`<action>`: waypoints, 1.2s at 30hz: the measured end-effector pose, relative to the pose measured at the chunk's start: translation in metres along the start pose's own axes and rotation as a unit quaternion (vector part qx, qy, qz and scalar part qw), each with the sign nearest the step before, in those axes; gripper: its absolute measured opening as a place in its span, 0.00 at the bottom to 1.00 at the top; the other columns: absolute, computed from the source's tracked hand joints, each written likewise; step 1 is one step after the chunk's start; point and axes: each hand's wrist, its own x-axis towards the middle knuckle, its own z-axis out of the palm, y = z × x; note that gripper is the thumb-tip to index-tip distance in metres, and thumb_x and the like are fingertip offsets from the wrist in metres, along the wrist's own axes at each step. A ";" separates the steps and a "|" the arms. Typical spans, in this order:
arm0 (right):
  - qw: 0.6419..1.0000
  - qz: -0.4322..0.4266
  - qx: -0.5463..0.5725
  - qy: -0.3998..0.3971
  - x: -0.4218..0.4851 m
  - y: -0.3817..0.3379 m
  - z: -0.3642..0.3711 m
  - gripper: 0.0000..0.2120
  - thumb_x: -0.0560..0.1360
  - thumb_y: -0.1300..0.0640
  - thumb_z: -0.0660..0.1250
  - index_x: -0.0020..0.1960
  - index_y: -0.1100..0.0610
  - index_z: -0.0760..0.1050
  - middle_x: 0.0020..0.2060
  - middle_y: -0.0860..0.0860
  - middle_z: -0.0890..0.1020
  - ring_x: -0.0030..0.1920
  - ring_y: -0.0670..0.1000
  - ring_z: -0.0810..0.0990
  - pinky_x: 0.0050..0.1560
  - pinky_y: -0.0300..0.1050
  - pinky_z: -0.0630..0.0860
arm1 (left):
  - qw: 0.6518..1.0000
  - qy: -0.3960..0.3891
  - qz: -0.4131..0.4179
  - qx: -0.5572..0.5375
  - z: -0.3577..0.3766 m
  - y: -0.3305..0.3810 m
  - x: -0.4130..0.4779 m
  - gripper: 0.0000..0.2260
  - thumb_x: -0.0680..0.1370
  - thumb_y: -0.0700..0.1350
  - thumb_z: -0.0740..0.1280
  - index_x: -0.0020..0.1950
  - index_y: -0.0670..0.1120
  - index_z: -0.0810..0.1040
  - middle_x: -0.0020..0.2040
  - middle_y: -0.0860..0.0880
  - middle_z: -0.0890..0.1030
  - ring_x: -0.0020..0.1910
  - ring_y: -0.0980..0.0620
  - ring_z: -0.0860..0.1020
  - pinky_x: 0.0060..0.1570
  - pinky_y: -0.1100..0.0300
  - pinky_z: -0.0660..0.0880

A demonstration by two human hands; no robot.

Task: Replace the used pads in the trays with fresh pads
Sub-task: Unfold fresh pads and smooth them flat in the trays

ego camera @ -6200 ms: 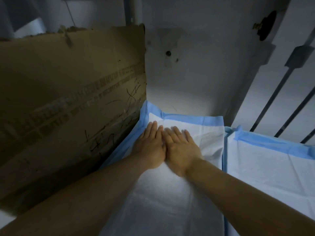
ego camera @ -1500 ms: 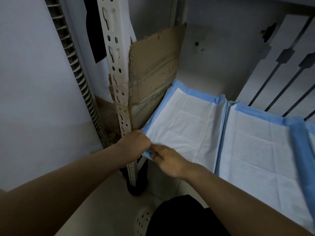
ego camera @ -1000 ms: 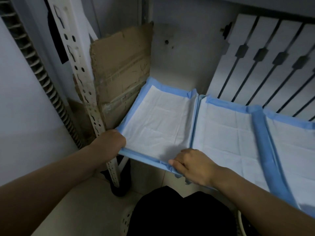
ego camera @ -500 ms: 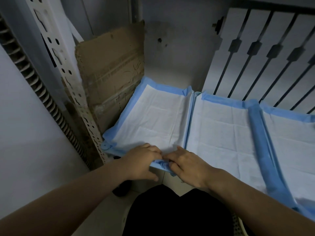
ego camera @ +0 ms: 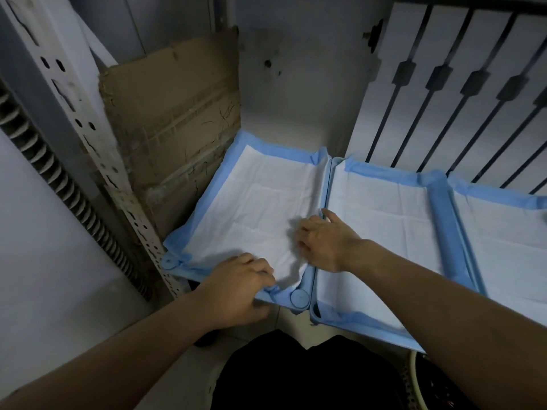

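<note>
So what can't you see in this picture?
Head view:
- Left hand: fingertips, curled out of sight over the left pad's front edge.
- Left tray: its floor, covered by that pad.
- Right pad: far end, cut off by the picture's right edge.
- Right hand: some fingertips, buried in the pad's folds.

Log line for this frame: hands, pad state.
step: fitting left pad | left hand: grips front edge | right hand: on right edge | middle pad: laid

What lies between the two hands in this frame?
In the head view, only a rumpled white stretch of the leftmost pad lies between the left hand and the right hand.
</note>
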 end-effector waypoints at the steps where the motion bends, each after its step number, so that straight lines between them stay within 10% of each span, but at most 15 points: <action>1: 1.000 0.002 0.002 -0.001 0.001 0.000 0.000 0.20 0.82 0.48 0.48 0.67 0.54 0.69 0.65 0.52 0.70 0.67 0.54 0.66 0.75 0.58 0.48 | 1.000 -0.014 -0.012 -0.014 -0.004 0.002 0.002 0.20 0.69 0.62 0.58 0.46 0.52 0.82 0.53 0.57 0.79 0.51 0.54 0.76 0.47 0.60 0.75; 4: 1.000 -0.001 0.003 -0.001 0.002 -0.006 0.001 0.20 0.82 0.47 0.48 0.68 0.53 0.67 0.66 0.51 0.69 0.68 0.53 0.65 0.76 0.57 0.46 | 0.985 -0.096 -0.109 -0.094 -0.022 -0.001 0.021 0.26 0.71 0.64 0.50 0.45 0.50 0.82 0.52 0.56 0.80 0.52 0.56 0.75 0.52 0.55 0.73; 7: 1.000 0.004 0.004 0.002 0.006 -0.006 0.000 0.19 0.81 0.47 0.51 0.67 0.53 0.69 0.65 0.51 0.70 0.68 0.53 0.66 0.76 0.56 0.47 | 0.985 -0.084 -0.127 -0.082 -0.024 -0.011 0.054 0.21 0.77 0.62 0.59 0.41 0.47 0.81 0.42 0.52 0.80 0.44 0.52 0.77 0.48 0.55 0.74; 9: 1.000 0.008 0.008 0.015 0.011 -0.006 0.002 0.19 0.80 0.47 0.54 0.67 0.53 0.71 0.64 0.51 0.71 0.67 0.53 0.66 0.75 0.56 0.49 | 0.994 -0.041 -0.085 -0.053 -0.009 -0.017 0.073 0.19 0.73 0.62 0.66 0.52 0.49 0.80 0.53 0.53 0.77 0.55 0.53 0.73 0.57 0.56 0.69; 12: 0.999 0.004 0.007 0.051 0.022 -0.004 0.008 0.17 0.79 0.49 0.57 0.66 0.52 0.72 0.62 0.49 0.73 0.64 0.53 0.69 0.74 0.56 0.51 | 0.989 -0.110 -0.086 -0.049 0.018 -0.025 0.084 0.42 0.71 0.68 0.64 0.77 0.47 0.57 0.78 0.50 0.56 0.77 0.52 0.50 0.75 0.54 0.48; 16: 0.999 0.018 -0.033 0.036 0.045 0.019 0.003 0.17 0.80 0.47 0.56 0.64 0.52 0.73 0.62 0.50 0.72 0.66 0.54 0.67 0.73 0.57 0.54 | 0.985 -0.144 -0.093 -0.023 0.036 -0.032 0.080 0.49 0.67 0.76 0.53 0.78 0.53 0.36 0.78 0.55 0.34 0.74 0.57 0.29 0.74 0.49 0.33; 25: 0.977 0.150 -0.148 -0.027 0.132 0.091 -0.009 0.25 0.78 0.51 0.55 0.74 0.54 0.63 0.73 0.52 0.63 0.74 0.58 0.54 0.72 0.64 0.49 | 0.989 -0.121 -0.084 -0.032 0.039 -0.034 0.078 0.50 0.61 0.78 0.40 0.77 0.56 0.34 0.76 0.57 0.30 0.72 0.57 0.25 0.72 0.49 0.31; 36: 0.959 0.203 -0.195 -0.042 0.151 0.097 -0.012 0.31 0.77 0.49 0.58 0.78 0.55 0.55 0.77 0.55 0.57 0.77 0.59 0.46 0.74 0.62 0.45 | 0.988 -0.127 -0.078 -0.034 0.041 -0.034 0.077 0.46 0.70 0.75 0.53 0.77 0.55 0.34 0.76 0.56 0.31 0.73 0.57 0.26 0.73 0.48 0.31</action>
